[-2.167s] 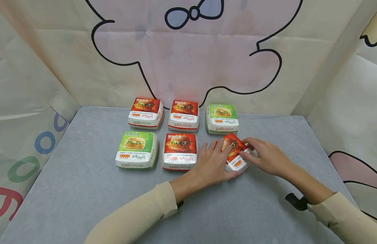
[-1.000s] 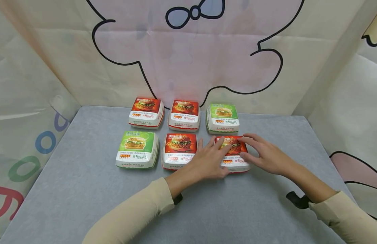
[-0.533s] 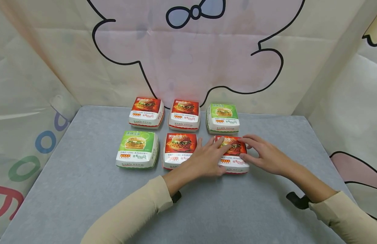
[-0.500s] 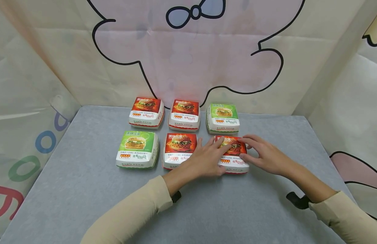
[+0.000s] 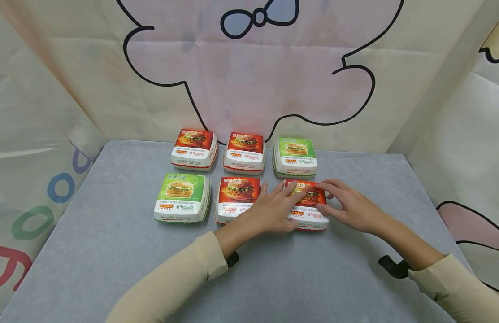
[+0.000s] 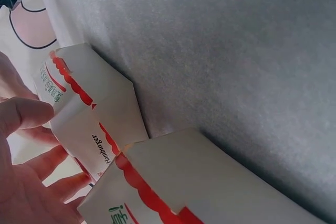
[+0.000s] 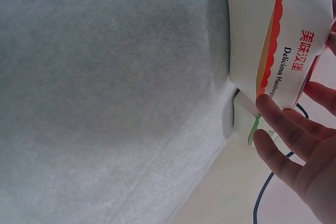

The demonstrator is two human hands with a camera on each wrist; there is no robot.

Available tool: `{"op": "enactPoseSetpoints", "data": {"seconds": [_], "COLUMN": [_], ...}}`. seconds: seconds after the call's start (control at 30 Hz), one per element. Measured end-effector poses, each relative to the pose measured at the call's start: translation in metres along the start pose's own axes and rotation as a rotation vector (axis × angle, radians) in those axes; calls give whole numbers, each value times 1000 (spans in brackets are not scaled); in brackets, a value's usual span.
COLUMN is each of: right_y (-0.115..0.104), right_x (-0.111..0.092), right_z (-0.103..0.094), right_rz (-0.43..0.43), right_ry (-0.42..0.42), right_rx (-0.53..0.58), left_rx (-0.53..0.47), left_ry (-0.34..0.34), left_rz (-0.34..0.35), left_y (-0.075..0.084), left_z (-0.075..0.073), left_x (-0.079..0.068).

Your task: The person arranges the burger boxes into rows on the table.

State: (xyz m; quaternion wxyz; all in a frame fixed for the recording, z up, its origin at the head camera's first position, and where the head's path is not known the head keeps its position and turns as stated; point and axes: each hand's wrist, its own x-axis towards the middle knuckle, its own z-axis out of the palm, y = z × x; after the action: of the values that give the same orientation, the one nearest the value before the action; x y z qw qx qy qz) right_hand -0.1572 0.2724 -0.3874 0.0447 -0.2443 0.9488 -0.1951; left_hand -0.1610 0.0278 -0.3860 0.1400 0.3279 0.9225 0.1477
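Note:
A red-and-white burger box (image 5: pixel 311 215) sits flat at the right end of the front row in the head view. My left hand (image 5: pixel 273 211) reaches over its left part, fingers spread across the lid and thumb near the front corner. From the right, my right hand (image 5: pixel 354 207) touches the box's side and top edge with extended fingertips. In the left wrist view the same box (image 6: pixel 94 114) stands beyond the neighbouring red burger box (image 6: pixel 210 177). The right wrist view has fingertips at the side wall of the box (image 7: pixel 283 40), lettered "Delicious Hamburger".
To the left in the front row are a red burger box (image 5: pixel 238 193), partly behind my left forearm, and a green one (image 5: pixel 181 197). Behind stand two red boxes (image 5: pixel 194 150) (image 5: pixel 244 152) and a green box (image 5: pixel 295 157). A printed cloth backdrop (image 5: pixel 249 89) rises behind the grey table (image 5: pixel 128 251).
The front-right red box, tilted and turned earlier, has been turned straight and laid flat in line with the row. Over the last half second hands and boxes hardly move.

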Motion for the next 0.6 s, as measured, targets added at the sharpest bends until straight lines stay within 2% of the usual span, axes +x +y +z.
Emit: {"op": "enactPoseSetpoints", "data": {"seconds": [0.6], "right_y": [1], "right_x": [1], "right_z": [0], "right_rz": [4], "right_ry": [-14], "right_rx": [15], "left_rx": [-21], "left_ry": [-4], "left_rz": [-5], "left_y": [-2], "left_z": [0], "left_x": [-1]}}
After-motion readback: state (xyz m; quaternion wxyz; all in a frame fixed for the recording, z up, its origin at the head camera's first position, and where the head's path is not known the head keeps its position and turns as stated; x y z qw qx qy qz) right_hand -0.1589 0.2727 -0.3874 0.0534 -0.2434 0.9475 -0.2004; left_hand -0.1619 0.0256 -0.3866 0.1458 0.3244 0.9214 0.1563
